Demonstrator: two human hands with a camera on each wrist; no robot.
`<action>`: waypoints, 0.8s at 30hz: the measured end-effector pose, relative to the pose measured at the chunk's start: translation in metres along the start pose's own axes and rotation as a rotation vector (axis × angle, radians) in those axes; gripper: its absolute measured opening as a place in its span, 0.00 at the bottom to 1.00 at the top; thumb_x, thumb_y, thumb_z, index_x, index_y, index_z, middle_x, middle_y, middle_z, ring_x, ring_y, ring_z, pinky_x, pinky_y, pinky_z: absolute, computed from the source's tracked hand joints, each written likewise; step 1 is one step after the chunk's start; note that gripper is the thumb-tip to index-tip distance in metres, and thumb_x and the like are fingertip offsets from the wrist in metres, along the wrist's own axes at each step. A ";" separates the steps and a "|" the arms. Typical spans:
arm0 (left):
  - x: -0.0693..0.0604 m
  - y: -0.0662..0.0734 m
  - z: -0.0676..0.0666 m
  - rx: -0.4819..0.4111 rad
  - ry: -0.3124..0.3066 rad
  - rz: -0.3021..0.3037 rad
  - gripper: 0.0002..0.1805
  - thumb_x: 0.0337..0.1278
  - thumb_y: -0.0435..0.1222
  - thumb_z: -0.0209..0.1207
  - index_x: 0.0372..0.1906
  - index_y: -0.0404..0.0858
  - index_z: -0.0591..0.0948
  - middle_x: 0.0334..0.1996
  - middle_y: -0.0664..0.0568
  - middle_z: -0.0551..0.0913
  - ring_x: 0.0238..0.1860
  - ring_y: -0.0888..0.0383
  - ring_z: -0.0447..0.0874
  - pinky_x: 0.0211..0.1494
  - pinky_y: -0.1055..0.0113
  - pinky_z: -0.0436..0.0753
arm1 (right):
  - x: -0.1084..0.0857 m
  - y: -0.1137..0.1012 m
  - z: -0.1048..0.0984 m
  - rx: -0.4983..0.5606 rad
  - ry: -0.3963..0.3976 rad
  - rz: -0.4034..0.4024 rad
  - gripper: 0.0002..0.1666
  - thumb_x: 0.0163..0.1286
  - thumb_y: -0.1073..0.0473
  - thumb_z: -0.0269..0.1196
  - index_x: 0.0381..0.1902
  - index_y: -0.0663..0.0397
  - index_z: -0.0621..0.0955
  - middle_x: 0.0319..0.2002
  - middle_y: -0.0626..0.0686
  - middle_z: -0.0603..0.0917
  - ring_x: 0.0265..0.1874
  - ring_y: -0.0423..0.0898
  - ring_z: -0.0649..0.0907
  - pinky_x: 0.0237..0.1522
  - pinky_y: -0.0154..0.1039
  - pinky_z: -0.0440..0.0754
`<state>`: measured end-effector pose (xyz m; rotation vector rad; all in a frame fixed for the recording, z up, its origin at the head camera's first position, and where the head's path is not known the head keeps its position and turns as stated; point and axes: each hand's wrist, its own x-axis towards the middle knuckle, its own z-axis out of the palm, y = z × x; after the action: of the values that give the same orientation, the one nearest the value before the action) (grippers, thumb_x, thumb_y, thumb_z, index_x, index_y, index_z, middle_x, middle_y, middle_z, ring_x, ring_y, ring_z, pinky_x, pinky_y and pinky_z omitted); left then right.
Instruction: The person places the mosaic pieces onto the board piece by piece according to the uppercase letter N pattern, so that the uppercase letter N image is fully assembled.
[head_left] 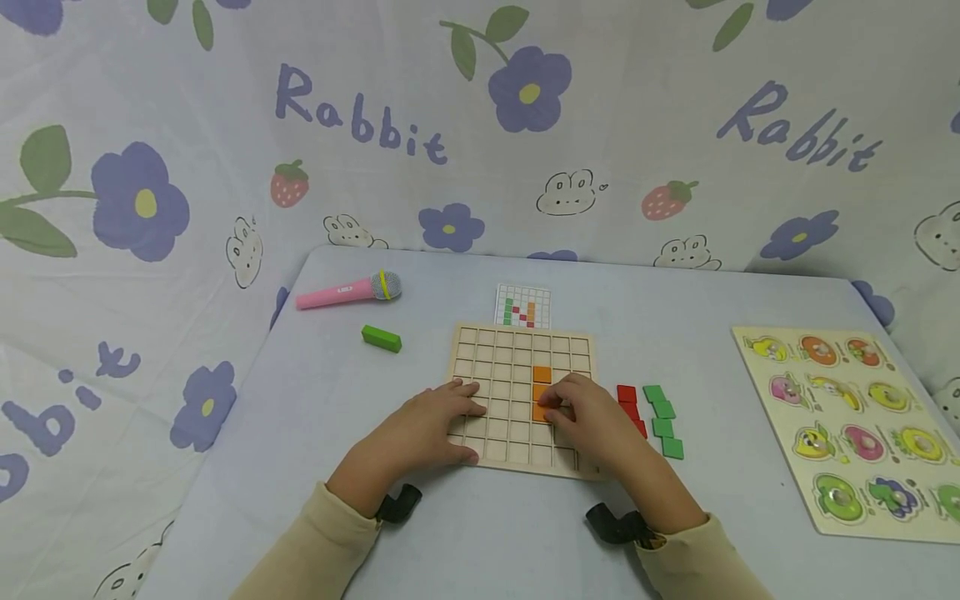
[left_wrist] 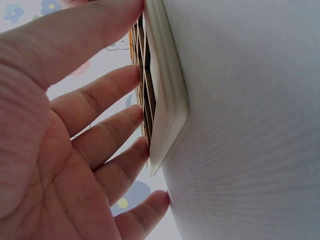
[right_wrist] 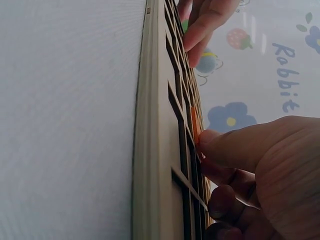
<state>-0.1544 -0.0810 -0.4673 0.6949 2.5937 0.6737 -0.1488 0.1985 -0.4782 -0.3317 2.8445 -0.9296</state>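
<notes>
A wooden grid board lies flat on the table, with several orange tiles in one column of its cells. My right hand is over this column, thumb and index finger pinching the lowest orange tile; in the right wrist view the thumb of the right hand touches an orange tile at the grid. My left hand rests on the board's left edge, fingers spread. The left wrist view shows the left hand with its fingertips against the side of the board.
Beyond the board lies a pattern card. Red tiles and green tiles lie right of it. A pink microphone and a green block are at the left, a fruit puzzle board at the right.
</notes>
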 end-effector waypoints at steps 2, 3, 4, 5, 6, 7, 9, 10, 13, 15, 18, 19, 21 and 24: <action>0.000 0.000 0.000 -0.002 0.001 0.001 0.35 0.59 0.43 0.80 0.72 0.46 0.83 0.85 0.52 0.68 0.89 0.50 0.56 0.90 0.43 0.58 | 0.000 0.000 0.000 -0.003 0.001 0.000 0.05 0.75 0.62 0.72 0.46 0.48 0.89 0.49 0.49 0.86 0.51 0.49 0.83 0.59 0.50 0.88; 0.000 0.001 0.000 -0.003 0.001 0.001 0.35 0.60 0.43 0.80 0.72 0.46 0.83 0.85 0.52 0.68 0.89 0.50 0.56 0.90 0.43 0.58 | 0.000 0.000 0.000 -0.003 0.002 -0.001 0.05 0.75 0.62 0.72 0.47 0.49 0.89 0.49 0.49 0.86 0.51 0.49 0.84 0.59 0.50 0.88; 0.000 0.001 0.000 -0.002 0.001 0.001 0.35 0.60 0.43 0.80 0.72 0.46 0.83 0.84 0.52 0.68 0.89 0.50 0.56 0.90 0.43 0.58 | 0.000 0.000 0.000 -0.004 0.002 -0.002 0.05 0.75 0.62 0.72 0.47 0.49 0.89 0.49 0.49 0.86 0.51 0.49 0.84 0.59 0.50 0.88; 0.000 0.001 0.000 -0.001 0.001 0.001 0.35 0.60 0.43 0.80 0.72 0.46 0.83 0.85 0.52 0.68 0.89 0.50 0.56 0.90 0.43 0.58 | 0.000 0.000 0.000 -0.003 0.001 -0.003 0.06 0.75 0.62 0.72 0.47 0.49 0.89 0.49 0.49 0.86 0.51 0.49 0.84 0.59 0.50 0.88; 0.000 0.001 0.000 0.000 0.001 0.001 0.35 0.60 0.43 0.80 0.72 0.46 0.83 0.85 0.52 0.68 0.89 0.50 0.56 0.90 0.43 0.58 | 0.000 0.000 -0.001 -0.001 -0.001 -0.004 0.06 0.75 0.62 0.72 0.47 0.48 0.89 0.49 0.49 0.86 0.51 0.49 0.84 0.59 0.50 0.88; 0.000 0.001 0.000 0.000 0.001 0.001 0.35 0.60 0.43 0.80 0.72 0.46 0.83 0.85 0.52 0.68 0.89 0.50 0.56 0.90 0.43 0.58 | -0.001 0.000 -0.002 0.002 -0.002 -0.007 0.06 0.75 0.62 0.72 0.47 0.48 0.89 0.49 0.49 0.86 0.50 0.48 0.83 0.57 0.48 0.88; 0.000 0.000 0.000 0.001 0.001 0.002 0.35 0.60 0.43 0.80 0.72 0.46 0.83 0.84 0.52 0.68 0.89 0.49 0.56 0.90 0.43 0.58 | -0.001 0.002 -0.005 0.013 0.001 -0.009 0.06 0.76 0.62 0.71 0.47 0.47 0.90 0.48 0.48 0.86 0.45 0.47 0.82 0.51 0.44 0.87; 0.000 0.000 0.000 0.001 0.001 0.002 0.35 0.60 0.43 0.80 0.72 0.46 0.83 0.84 0.53 0.68 0.89 0.49 0.56 0.90 0.43 0.58 | -0.002 0.003 -0.008 0.015 0.007 -0.008 0.06 0.77 0.62 0.71 0.48 0.47 0.90 0.47 0.48 0.86 0.43 0.46 0.81 0.47 0.42 0.85; 0.000 0.000 0.000 -0.001 0.002 0.004 0.35 0.60 0.43 0.80 0.72 0.46 0.83 0.84 0.52 0.68 0.89 0.49 0.56 0.90 0.43 0.58 | -0.004 0.012 -0.020 0.014 0.042 -0.005 0.07 0.78 0.62 0.69 0.50 0.49 0.90 0.45 0.49 0.86 0.36 0.45 0.77 0.37 0.38 0.78; 0.000 0.001 0.000 0.000 0.002 0.003 0.35 0.60 0.43 0.80 0.73 0.46 0.83 0.84 0.53 0.68 0.89 0.50 0.56 0.90 0.44 0.58 | -0.006 0.020 -0.030 -0.009 0.080 0.015 0.08 0.79 0.62 0.67 0.52 0.51 0.89 0.46 0.50 0.86 0.36 0.46 0.77 0.36 0.38 0.77; -0.001 0.002 -0.001 0.003 0.000 0.001 0.35 0.60 0.43 0.79 0.73 0.46 0.83 0.85 0.53 0.68 0.89 0.50 0.56 0.91 0.44 0.57 | -0.012 0.035 -0.044 -0.062 0.136 0.064 0.11 0.79 0.63 0.66 0.55 0.56 0.88 0.49 0.55 0.86 0.41 0.51 0.81 0.42 0.45 0.84; -0.001 0.002 -0.001 0.002 0.000 0.000 0.35 0.60 0.43 0.79 0.73 0.46 0.83 0.85 0.53 0.68 0.89 0.50 0.56 0.91 0.44 0.57 | -0.015 0.040 -0.048 -0.083 0.155 0.081 0.12 0.79 0.63 0.66 0.56 0.58 0.88 0.51 0.57 0.86 0.43 0.53 0.82 0.46 0.49 0.86; -0.001 0.002 -0.002 -0.004 -0.001 -0.002 0.35 0.60 0.43 0.79 0.73 0.46 0.83 0.85 0.52 0.68 0.89 0.50 0.56 0.91 0.44 0.57 | -0.020 0.050 -0.052 -0.124 0.184 0.102 0.14 0.78 0.64 0.66 0.58 0.61 0.87 0.53 0.62 0.86 0.49 0.59 0.84 0.53 0.58 0.88; -0.002 0.002 -0.002 -0.013 0.000 -0.006 0.35 0.60 0.42 0.79 0.73 0.45 0.83 0.85 0.52 0.68 0.89 0.49 0.56 0.91 0.44 0.57 | -0.024 0.061 -0.053 -0.169 0.212 0.115 0.17 0.78 0.64 0.67 0.60 0.63 0.87 0.54 0.66 0.85 0.54 0.64 0.83 0.58 0.64 0.87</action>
<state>-0.1529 -0.0811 -0.4636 0.6829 2.5884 0.6885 -0.1457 0.2825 -0.4702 -0.0885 3.1047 -0.7456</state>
